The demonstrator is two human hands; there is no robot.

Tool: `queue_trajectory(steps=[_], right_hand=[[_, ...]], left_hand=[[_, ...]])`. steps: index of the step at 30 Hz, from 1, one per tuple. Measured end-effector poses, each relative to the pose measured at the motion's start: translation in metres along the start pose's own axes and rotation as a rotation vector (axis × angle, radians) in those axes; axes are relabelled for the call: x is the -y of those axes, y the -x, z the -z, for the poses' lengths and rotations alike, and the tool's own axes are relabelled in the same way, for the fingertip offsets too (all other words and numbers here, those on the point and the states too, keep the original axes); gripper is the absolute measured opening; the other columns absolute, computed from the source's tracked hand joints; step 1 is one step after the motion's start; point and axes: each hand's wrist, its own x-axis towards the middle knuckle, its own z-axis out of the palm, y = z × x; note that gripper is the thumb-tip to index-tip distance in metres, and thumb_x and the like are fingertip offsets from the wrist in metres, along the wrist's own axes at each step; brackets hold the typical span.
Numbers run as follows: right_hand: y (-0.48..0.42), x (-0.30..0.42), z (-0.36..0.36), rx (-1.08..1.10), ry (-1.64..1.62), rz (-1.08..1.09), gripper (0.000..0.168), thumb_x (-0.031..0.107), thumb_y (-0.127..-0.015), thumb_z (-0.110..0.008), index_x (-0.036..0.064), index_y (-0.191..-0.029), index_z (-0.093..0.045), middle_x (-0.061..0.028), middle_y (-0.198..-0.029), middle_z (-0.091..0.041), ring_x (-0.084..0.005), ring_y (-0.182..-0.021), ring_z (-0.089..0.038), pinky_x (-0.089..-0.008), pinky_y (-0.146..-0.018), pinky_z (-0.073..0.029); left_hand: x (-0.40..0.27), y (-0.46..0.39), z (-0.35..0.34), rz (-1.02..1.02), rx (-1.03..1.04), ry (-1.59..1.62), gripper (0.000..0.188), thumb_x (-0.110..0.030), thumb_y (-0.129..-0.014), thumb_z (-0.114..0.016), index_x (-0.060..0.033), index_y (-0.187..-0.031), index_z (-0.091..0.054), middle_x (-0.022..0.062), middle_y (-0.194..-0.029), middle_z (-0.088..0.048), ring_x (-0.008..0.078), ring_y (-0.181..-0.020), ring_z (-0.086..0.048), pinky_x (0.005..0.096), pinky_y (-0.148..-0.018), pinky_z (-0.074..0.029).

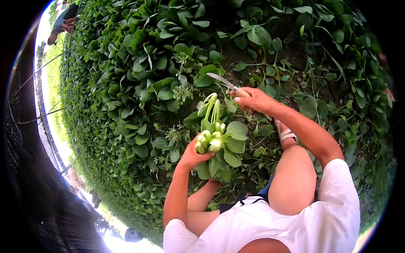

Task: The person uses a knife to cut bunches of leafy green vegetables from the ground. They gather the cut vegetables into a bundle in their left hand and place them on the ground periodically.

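My left hand (195,155) holds a bunch of leafy greens (216,142), like bok choy, by their pale cut stem bases, which face up. Green leaves spread to the right of the bunch and below it, and a few thin stalks bend over above it. Up and to the right, my right hand (253,100) grips a small knife (222,79) by its light handle. The narrow curved blade points up and left, over low leaves, apart from the bunch.
Dense leafy plants (126,79) fill the left side. Sparser plants and bare soil (235,57) lie ahead. My sandalled foot (286,134) rests right of the bunch. Another person (61,23) bends at the upper left. Dark netting (28,177) and thin rods (42,117) border the far left.
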Motion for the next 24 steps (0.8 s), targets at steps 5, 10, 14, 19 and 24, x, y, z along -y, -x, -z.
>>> queue_trajectory(steps=[5,10,14,19,24], right_hand=[[0.03,0.07,-0.063,0.174,0.113,0.002,0.039,0.031,-0.09,-0.063,0.009,-0.121,-0.056,0.0015,-0.086,-0.058,-0.0075,-0.072,-0.056,-0.0237,-0.058,-0.047],[0.065,0.129,-0.118,0.086,0.415,0.31,0.028,0.018,-0.086,-0.067,0.006,-0.11,-0.057,0.0,-0.076,-0.056,-0.0082,-0.062,-0.051,-0.0249,-0.056,-0.044],[0.107,0.168,-0.15,-0.103,0.985,0.704,0.025,0.012,-0.082,-0.067,0.003,-0.101,-0.053,-0.0078,-0.069,-0.049,-0.0156,-0.062,-0.044,-0.034,-0.059,-0.04],[0.152,0.157,-0.234,0.364,0.985,0.426,0.03,0.002,-0.08,-0.062,0.007,-0.109,-0.061,-0.0074,-0.084,-0.061,-0.0115,-0.076,-0.051,-0.028,-0.071,-0.045],[0.17,0.159,-0.276,0.385,1.007,0.531,0.031,0.006,-0.081,-0.066,0.004,-0.112,-0.061,-0.0077,-0.093,-0.065,-0.0097,-0.083,-0.055,-0.0271,-0.077,-0.046]], left_hand=[[-0.012,0.074,-0.019,-0.131,0.021,-0.223,0.075,-0.004,-0.063,-0.076,-0.0051,-0.131,-0.045,0.0072,-0.112,-0.06,0.0146,-0.103,-0.054,0.0296,-0.092,-0.043],[0.002,0.145,-0.031,-0.406,-0.245,-0.113,0.113,0.002,-0.061,-0.075,-0.0106,-0.151,-0.008,0.0122,-0.143,-0.039,0.0231,-0.125,-0.043,0.0332,-0.106,-0.033],[0.036,0.194,-0.029,-0.651,-0.248,0.357,0.094,0.004,-0.064,-0.076,-0.0071,-0.145,-0.03,0.0054,-0.136,-0.046,0.0157,-0.122,-0.047,0.0322,-0.103,-0.038],[0.075,0.242,-0.041,-0.77,-0.385,0.443,0.089,0.001,-0.067,-0.078,-0.0078,-0.144,-0.032,0.0064,-0.134,-0.049,0.0164,-0.12,-0.049,0.0338,-0.103,-0.04],[0.1,0.28,-0.053,-0.885,-0.671,-0.041,0.084,-0.001,-0.067,-0.078,-0.0033,-0.141,-0.037,0.0084,-0.136,-0.048,0.0188,-0.121,-0.05,0.0349,-0.103,-0.039]])
